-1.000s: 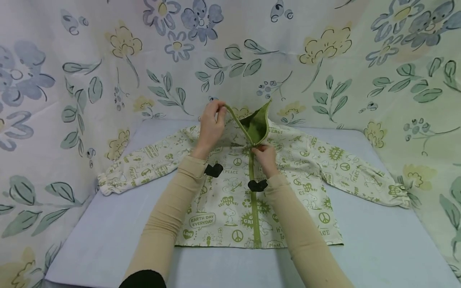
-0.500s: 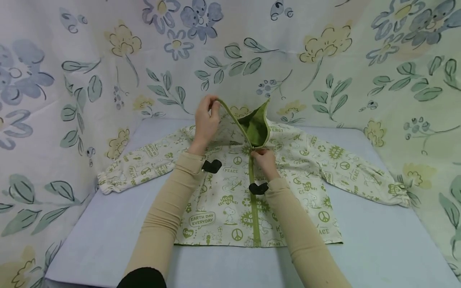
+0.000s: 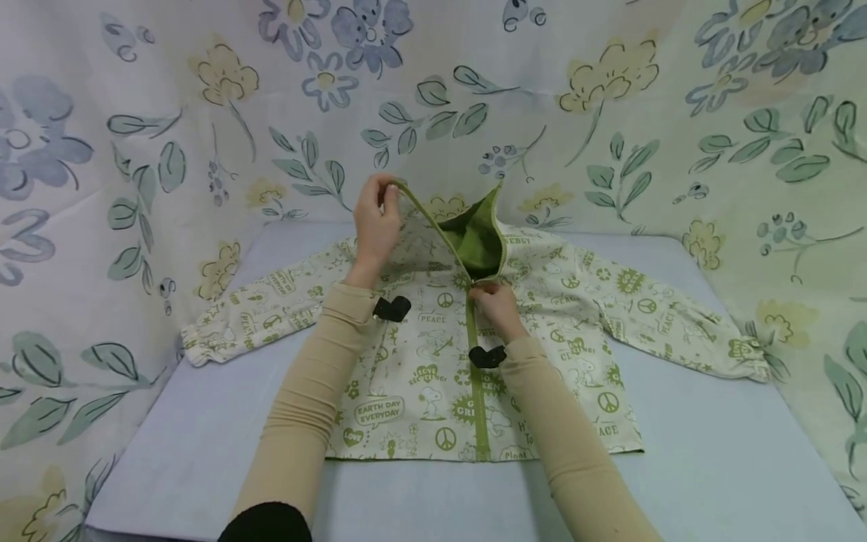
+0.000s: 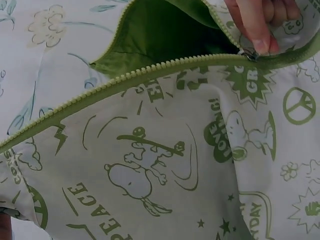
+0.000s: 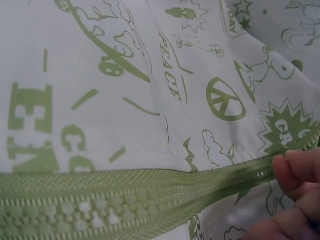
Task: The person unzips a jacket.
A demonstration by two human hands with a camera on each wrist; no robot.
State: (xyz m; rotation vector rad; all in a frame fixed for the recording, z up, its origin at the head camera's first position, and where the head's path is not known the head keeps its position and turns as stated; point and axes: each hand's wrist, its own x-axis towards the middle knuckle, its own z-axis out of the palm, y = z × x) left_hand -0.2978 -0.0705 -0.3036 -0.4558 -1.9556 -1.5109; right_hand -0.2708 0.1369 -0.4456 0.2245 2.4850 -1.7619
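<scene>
At the slider (image 4: 249, 56) of a green zipper (image 3: 480, 421), thumb and fingers of the right hand (image 3: 497, 305) come together in a narrow pinch; how much of the slider they grip is hidden behind the fingertips. Above and to the left, the left hand (image 3: 377, 218) pinches the top of the zipper's left edge between thumb and fingers; that edge slants down to the slider, while the opposite edge stands up in a point, and green lining (image 3: 477, 245) shows in the gap between them; below the slider the teeth are meshed and the zipper runs down to the hem. All of it belongs to a pale jacket (image 3: 433, 361), printed in green with peace signs, dogs and words; it lies front up in the middle of a white table (image 3: 190, 452), both sleeves spread outward to gathered cuffs. Beige fabric (image 3: 305, 406) covers the person's forearms; a black piece (image 3: 392, 309) sits beside each wrist; beyond the table hangs a flowered cloth (image 3: 433, 45).
</scene>
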